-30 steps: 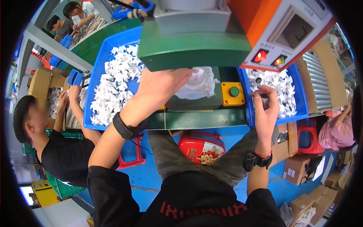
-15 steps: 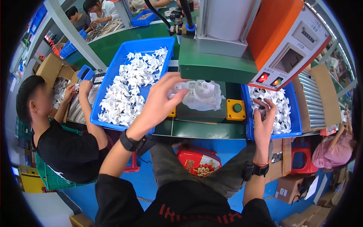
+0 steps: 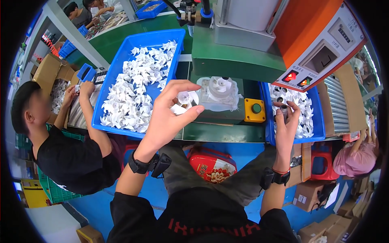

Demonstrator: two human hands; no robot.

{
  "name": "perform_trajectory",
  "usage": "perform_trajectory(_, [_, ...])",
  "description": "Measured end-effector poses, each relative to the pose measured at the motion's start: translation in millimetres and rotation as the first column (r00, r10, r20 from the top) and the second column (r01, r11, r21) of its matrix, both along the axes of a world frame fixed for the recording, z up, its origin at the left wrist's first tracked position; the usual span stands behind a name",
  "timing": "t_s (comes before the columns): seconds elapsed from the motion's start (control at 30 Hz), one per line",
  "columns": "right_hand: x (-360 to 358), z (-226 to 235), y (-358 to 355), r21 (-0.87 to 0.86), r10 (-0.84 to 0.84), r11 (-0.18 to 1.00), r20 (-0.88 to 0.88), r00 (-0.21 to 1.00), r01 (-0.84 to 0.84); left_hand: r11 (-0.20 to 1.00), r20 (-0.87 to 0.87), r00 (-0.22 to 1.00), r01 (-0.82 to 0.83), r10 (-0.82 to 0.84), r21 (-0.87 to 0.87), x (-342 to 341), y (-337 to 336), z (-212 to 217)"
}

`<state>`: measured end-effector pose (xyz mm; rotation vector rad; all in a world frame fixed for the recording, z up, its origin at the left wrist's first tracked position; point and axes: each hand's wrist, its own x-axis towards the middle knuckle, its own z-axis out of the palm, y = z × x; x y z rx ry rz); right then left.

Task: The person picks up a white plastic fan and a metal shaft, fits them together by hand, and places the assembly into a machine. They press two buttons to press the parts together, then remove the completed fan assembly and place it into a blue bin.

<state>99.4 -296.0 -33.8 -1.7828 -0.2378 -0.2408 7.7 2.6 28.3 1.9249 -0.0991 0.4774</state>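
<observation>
Between the thumb and fingers of my left hand (image 3: 164, 115) is a white finned impeller (image 3: 185, 99), held beside the press. My right hand (image 3: 285, 125) grips a small dark grey cylindrical piece (image 3: 284, 110) over the right-hand blue bin (image 3: 320, 135). Under the green press head (image 3: 239, 60), a whitish translucent fixture (image 3: 222, 103) carries a round white part (image 3: 221, 86) with curved fins. The large blue tray (image 3: 97, 117) to the left is loaded with similar white impellers (image 3: 133, 95). More white finned parts (image 3: 304, 115) lie in the right-hand bin, some with dark pieces in them.
A yellow box with a green button (image 3: 255, 110) sits right of the fixture. The orange control box (image 3: 324, 52) overhangs the right bin. A co-worker in black (image 3: 69, 154) sits close at left. Beyond the right bin stands a carton (image 3: 352, 105) of metal tubes.
My left hand has drawn left from the fixture, and the impeller in its fingers now shows clearly. My right hand stays over the right bin with the grey piece. The view has shifted slightly.
</observation>
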Motion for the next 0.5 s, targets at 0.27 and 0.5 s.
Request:
perform_trajectory(0.27, [-3,11,18,0.277,0.075,0.958,0.001,0.997,-0.073,0.888,-0.143,0.979,-0.066,0.146,0.455,-4,16,-10])
perform_trajectory(0.5, [15,38,93,0.342,0.332,0.897,-0.107,0.937,-0.279,0.831,-0.222,0.956,-0.037,0.191,0.555,-14,13,-21])
